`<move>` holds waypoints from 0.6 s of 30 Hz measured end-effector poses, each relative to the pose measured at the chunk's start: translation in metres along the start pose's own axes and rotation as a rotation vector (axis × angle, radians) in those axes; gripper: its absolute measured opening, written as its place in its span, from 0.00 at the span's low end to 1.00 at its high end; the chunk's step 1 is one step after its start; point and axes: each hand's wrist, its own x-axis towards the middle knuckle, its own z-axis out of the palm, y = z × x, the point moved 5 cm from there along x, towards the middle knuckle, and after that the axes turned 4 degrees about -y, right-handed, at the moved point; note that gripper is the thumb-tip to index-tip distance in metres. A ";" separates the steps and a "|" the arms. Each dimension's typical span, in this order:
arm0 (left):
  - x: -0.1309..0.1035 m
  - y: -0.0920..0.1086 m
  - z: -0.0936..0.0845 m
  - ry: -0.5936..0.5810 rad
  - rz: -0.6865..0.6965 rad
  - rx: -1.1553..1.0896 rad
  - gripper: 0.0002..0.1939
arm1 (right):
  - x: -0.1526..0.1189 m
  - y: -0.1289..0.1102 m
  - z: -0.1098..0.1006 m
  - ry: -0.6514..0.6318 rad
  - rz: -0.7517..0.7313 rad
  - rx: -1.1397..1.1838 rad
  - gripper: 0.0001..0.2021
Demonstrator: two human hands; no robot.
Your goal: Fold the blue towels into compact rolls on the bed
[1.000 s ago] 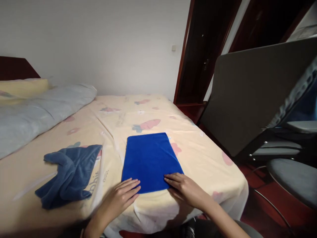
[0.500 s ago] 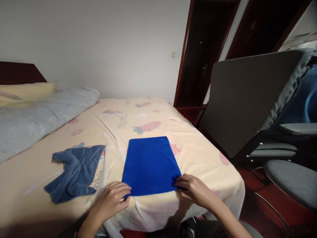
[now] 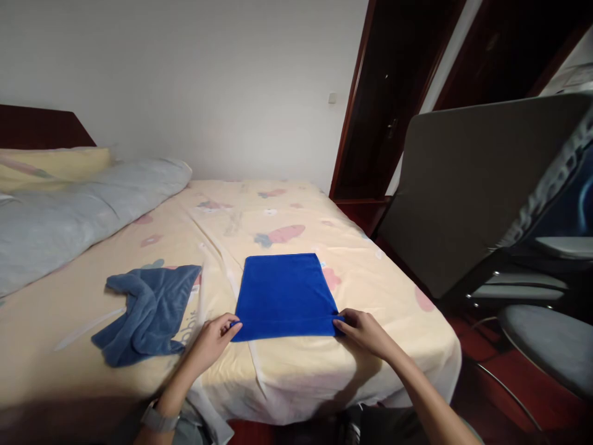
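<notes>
A bright blue cloth (image 3: pixel 285 284) lies flat on the bed, its near edge turned up in a narrow fold. My left hand (image 3: pixel 215 339) pinches the near left corner of that fold between thumb and fingers. At the near right corner, my right hand (image 3: pixel 364 330) grips the other end in the same way. To the left of my left hand rests a crumpled grey-blue cloth (image 3: pixel 148 312), touched by neither hand. A grey watch strap (image 3: pixel 160 420) circles my left wrist.
The bed (image 3: pixel 393 296) has a cream sheet with a carrot pattern. A rolled grey quilt (image 3: pixel 92 204) and a yellow pillow (image 3: pixel 55 167) lie at the left. Right of the bed stand a large grey folded panel (image 3: pixel 463 191) and a grey round seat (image 3: pixel 546 346).
Both hands have lifted the blue cloth's near edge and brought it over, away from me, making a narrow fold. The grey-blue cloth has stayed put on the bed; the view has shifted slightly.
</notes>
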 end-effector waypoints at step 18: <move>0.006 0.005 0.004 0.244 0.098 0.142 0.11 | 0.010 -0.003 0.000 0.188 0.098 -0.249 0.13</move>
